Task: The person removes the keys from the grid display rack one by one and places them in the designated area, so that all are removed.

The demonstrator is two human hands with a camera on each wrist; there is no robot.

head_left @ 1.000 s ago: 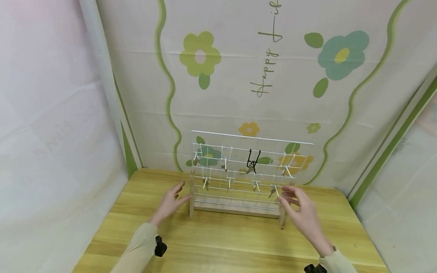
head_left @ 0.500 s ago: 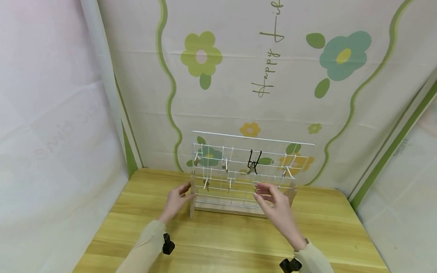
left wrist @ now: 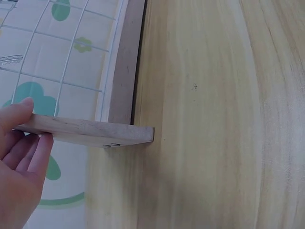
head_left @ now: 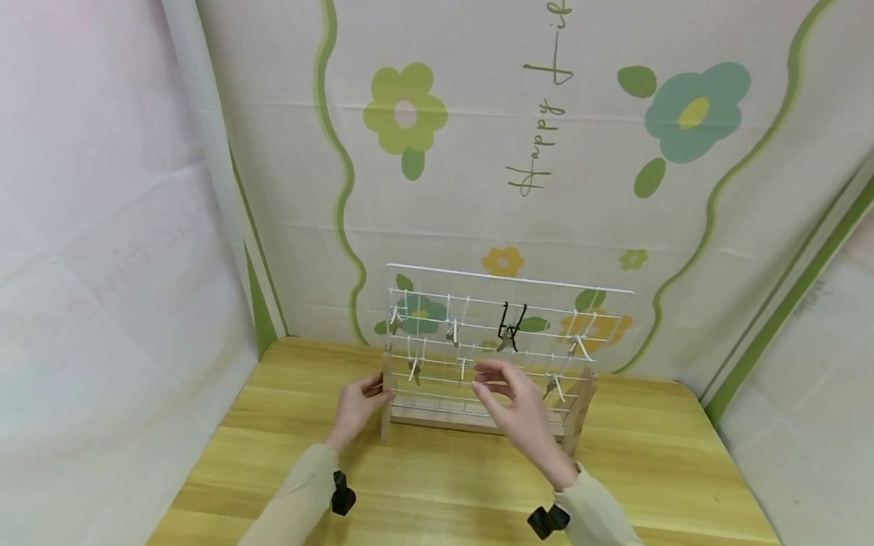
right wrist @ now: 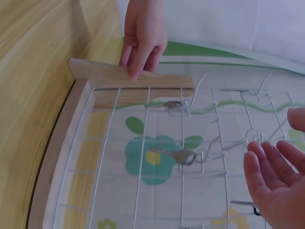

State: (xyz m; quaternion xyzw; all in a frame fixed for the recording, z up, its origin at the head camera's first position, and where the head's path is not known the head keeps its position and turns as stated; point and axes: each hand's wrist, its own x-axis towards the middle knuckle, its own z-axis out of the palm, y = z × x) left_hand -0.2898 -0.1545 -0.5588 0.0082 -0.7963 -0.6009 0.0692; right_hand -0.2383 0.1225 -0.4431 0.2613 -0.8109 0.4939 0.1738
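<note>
A white wire grid rack stands upright on wooden supports, with small metal keys hanging from its hooks. My left hand holds the rack's left wooden support, thumb on one face and fingers on the other. In front of the lower row of hooks is my right hand, fingers gently bent and thumb apart, with nothing seen between them. Its fingertips come close to a hook with a key. Two more keys show clearly in the right wrist view, one key nearer the hand and another key by the left support.
One black hook sits among the white ones in the upper row. The right wooden support stands beyond my right hand. Under the rack is a wood-grain table, with a flower-printed cloth behind and pale cloth at both sides.
My right hand has moved left along the lower hooks, from the rack's right end to its middle. My left hand has come in to the left support and holds it.
</note>
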